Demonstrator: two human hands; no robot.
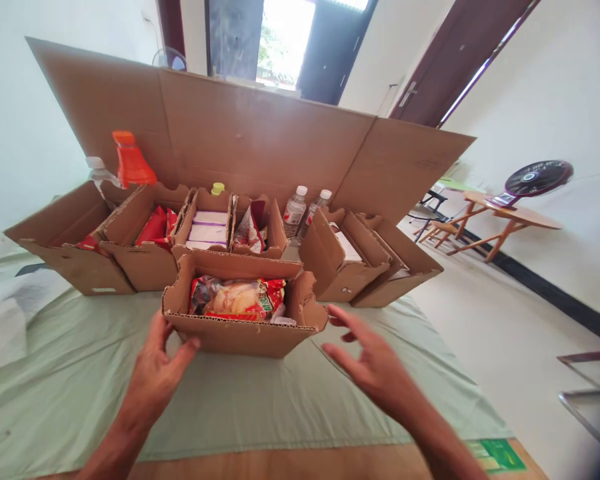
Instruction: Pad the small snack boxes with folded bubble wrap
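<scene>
At the middle of a pale green cloth (330,407), near side of a row of cardboard containers, stands the front cardboard box (245,337), upright and open at the top; take it as the hub of a clock, with twelve pointing away from the wearer. Inside it lies a red-edged food packet (250,298) with a clear window. The left hand (155,370) is at eight o'clock, its thumb before the near wall and its fingers about the left end; whether it presses on the cardboard I cannot tell. The right hand (367,353) is at four o'clock, thumb and fingers spread apart, fingertips right by the box's right end, though contact is unclear. The two hands are well apart, with the box between them. At eleven, a box in the row holds white packs (207,230); at twelve, its neighbour holds a red-and-white packet (247,233). Between one and two stand two clear bottles (295,210), and between two and three sit the slanted right-hand boxes (350,283). Toward ten are the left-hand boxes (75,263) with red packets (155,227), and an orange bottle (133,163) rises behind them. A tall cardboard panel (260,140) backs the row.
</scene>
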